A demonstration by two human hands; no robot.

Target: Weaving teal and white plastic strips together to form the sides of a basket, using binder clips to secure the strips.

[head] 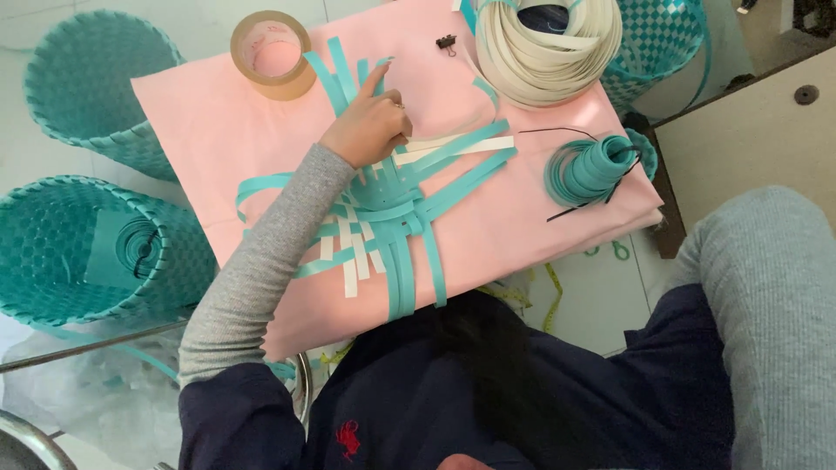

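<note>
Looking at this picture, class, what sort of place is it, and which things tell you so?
Probably a home or small workshop for weaving plastic-strip baskets. Finished teal baskets stand on the floor, coils of white strip and teal strip sit on the pink-covered table, and the left hand presses a half-woven base.

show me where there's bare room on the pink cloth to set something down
Bare pink cloth lies between the tape roll and the woven strips, and right of the strips below the teal coil. The left hand and strips crowd the middle.
</note>
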